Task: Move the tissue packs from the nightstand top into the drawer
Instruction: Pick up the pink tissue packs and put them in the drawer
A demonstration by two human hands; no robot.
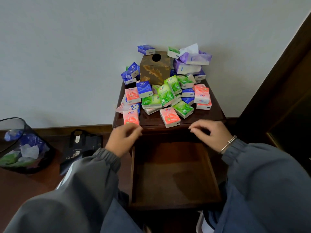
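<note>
Several small tissue packs in pink, green, blue and purple lie heaped on the dark wooden nightstand [217,113]. A pink pack [131,117] sits at the front left edge and another pink pack [170,117] near the front middle. A green pack [165,95] stands in the heap's middle. The drawer [175,175] below is pulled out and holds nothing. My left hand [123,140] hovers at the front left edge with fingers loosely curled, holding nothing. My right hand [209,133] hovers at the front right edge, fingers relaxed, also holding nothing.
A brown-and-gold tissue box [155,68] with a round hole stands at the back of the top. A mesh waste bin [21,147] and a black paper bag [80,148] sit on the floor to the left. Dark wooden furniture [286,91] rises on the right.
</note>
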